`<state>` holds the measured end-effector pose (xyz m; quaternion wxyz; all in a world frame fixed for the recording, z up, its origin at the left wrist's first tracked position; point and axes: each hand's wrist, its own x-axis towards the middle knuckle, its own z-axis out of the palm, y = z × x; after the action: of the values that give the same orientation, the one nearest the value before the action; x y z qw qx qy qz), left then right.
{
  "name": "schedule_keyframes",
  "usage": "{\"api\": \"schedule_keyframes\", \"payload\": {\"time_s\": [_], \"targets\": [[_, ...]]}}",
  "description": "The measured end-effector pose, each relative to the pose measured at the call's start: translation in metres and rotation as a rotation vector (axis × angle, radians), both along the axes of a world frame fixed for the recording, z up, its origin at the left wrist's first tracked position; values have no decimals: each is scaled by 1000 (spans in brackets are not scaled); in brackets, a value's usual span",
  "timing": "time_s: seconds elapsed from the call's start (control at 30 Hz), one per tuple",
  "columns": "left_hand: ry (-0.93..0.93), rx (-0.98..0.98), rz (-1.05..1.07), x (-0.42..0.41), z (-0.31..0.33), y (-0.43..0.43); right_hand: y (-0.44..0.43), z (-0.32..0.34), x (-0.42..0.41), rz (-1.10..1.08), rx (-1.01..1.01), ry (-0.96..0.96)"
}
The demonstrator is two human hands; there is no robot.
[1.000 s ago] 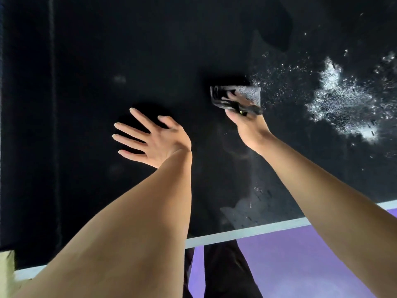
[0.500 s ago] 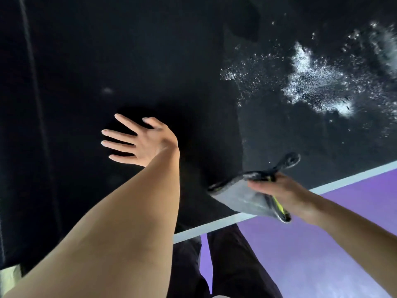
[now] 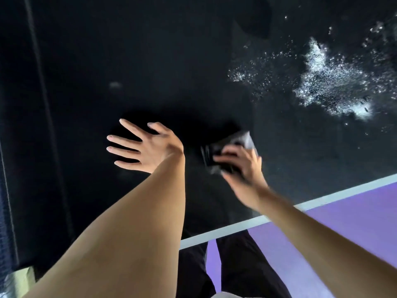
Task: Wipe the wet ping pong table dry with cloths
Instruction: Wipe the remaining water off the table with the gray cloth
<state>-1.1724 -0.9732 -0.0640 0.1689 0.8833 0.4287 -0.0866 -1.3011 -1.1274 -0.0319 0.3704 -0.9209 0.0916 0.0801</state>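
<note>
A person looks down at a dark desk (image 3: pixel 193 61), both bare arms reaching forward over it. At far left a faint pale line runs up the surface. The left hand (image 3: pixel 148 149) is spread wide, fingers straight and apart, holding nothing; whether it presses on the desk or hovers just above it is unclear. Just beside it to the right, the right hand (image 3: pixel 242 166), blurred by motion, has its fingers curled around a bunched grey cloth (image 3: pixel 227 151), which sits low over the desk near the white edge stripe (image 3: pixel 322 201). Whether the cloth touches the surface cannot be told. Further right and well apart from the cloth, a bright patch of water droplets (image 3: pixel 330 87) glitters on the dark top, so that area looks still wet. Beyond the desk edge lies purple floor (image 3: pixel 343 233), with dark trousers below. The cloth looks soft, light and limp, likely to fold and flop when lifted, and heavier once soaked. It probably handles best gathered in the palm or pressed flat under spread fingers, so a broad face meets the water.
</note>
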Motion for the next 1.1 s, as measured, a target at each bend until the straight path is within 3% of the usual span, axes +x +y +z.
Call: {"api": "schedule_keyframes", "payload": {"time_s": [0.1, 0.17, 0.47, 0.6, 0.83, 1.1], "targets": [[2, 3, 9, 0, 2, -1, 19, -6, -63, 23, -12, 18], [15, -3, 10, 0, 3, -1, 22, -11, -53, -59, -8, -14], [36, 9, 29, 3, 1, -3, 9, -2, 188, -144, -103, 52], [33, 6, 33, 3, 0, -2, 11, -2, 228, -99, -89, 102], [37, -2, 12, 2, 3, -1, 13, -1, 101, -53, -85, 26], [-4, -43, -44, -3, 8, 1, 27, 8, -93, -86, -56, 157]]}}
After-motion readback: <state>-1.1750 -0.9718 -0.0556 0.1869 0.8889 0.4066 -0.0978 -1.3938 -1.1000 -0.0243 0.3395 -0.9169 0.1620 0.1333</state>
